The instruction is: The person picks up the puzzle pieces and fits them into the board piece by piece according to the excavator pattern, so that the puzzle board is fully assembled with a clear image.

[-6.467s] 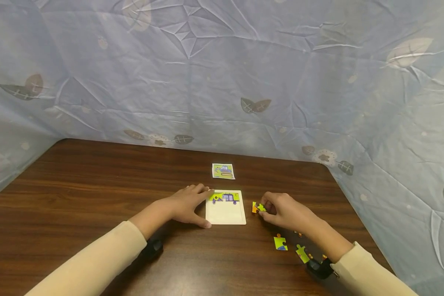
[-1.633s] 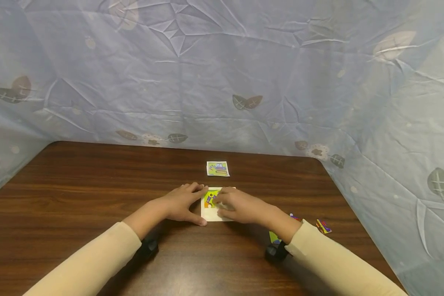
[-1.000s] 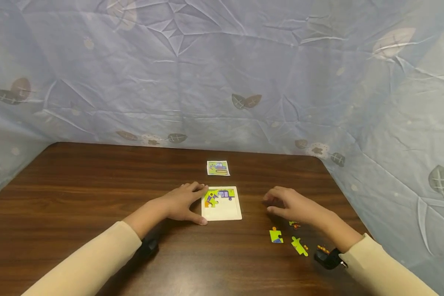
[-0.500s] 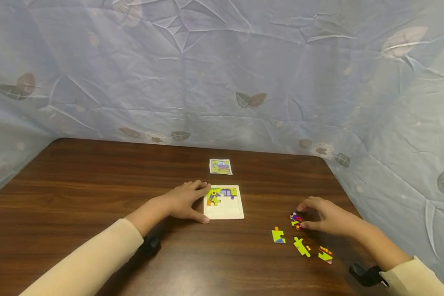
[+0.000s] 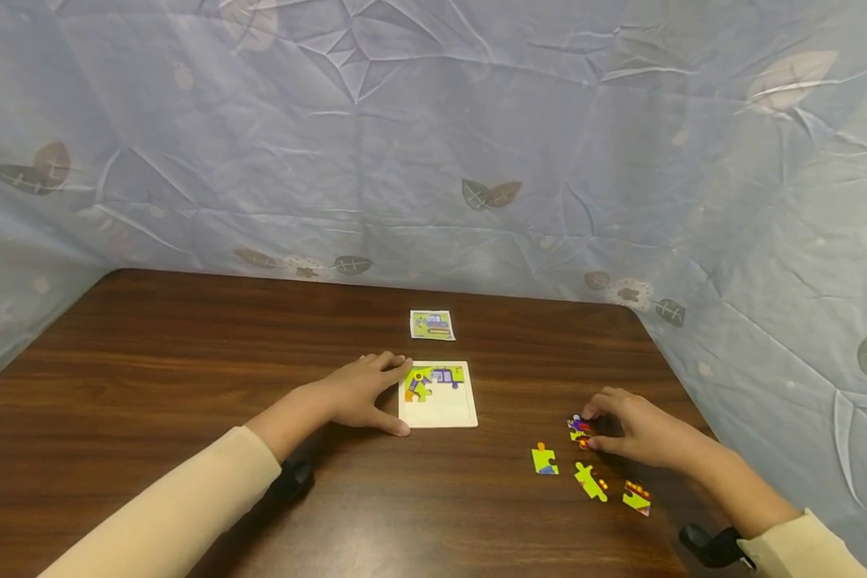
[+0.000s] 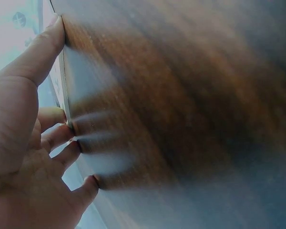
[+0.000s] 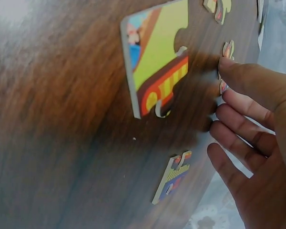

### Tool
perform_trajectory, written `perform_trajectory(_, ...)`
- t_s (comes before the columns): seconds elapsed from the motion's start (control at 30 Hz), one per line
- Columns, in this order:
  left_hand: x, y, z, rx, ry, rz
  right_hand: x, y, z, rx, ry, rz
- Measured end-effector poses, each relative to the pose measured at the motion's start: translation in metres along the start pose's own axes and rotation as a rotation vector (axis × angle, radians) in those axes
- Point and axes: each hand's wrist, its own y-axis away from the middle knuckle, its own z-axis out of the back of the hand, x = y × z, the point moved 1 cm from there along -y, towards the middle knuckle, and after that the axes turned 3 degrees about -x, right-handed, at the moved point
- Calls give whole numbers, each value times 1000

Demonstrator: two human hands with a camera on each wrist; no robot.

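Observation:
My left hand (image 5: 364,393) lies at the left side of a white square puzzle tray (image 5: 441,413), thumb at its near corner and index finger at its far corner. In the left wrist view the fingers (image 6: 52,45) are spread along the tray's edge. Joined pieces with a digger picture fill the tray's top and left. My right hand (image 5: 632,425) pinches a purple, red and yellow puzzle piece (image 5: 576,430) between thumb and index finger, low over the table. The right wrist view shows that piece (image 7: 227,50) partly covered by the thumb.
Near the right hand lie loose pieces: a green and blue one (image 5: 545,461), a narrow green one (image 5: 590,482), and a green one with an orange strip (image 5: 637,498). Another piece (image 7: 171,179) shows below the right hand's fingers. A picture card (image 5: 432,325) lies behind the tray.
Since 6.5 seconds ago an orange and green piece has gone into the tray's left side. The right hand has moved from the tray to the loose pieces; the left hand has stayed.

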Motion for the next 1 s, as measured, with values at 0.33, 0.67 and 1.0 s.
perform_trajectory(0.33, 0, 0, 0, 15, 7, 9, -1, 2, -4, -35, 7, 6)
perform_trajectory(0.67, 2, -2, -3, 10, -2, -1, 1, 0, -7, -48, 51, 13)
perform_trajectory(1.0, 3, -1, -3, 7, -3, -12, 14, -18, -10, -110, 15, 86)
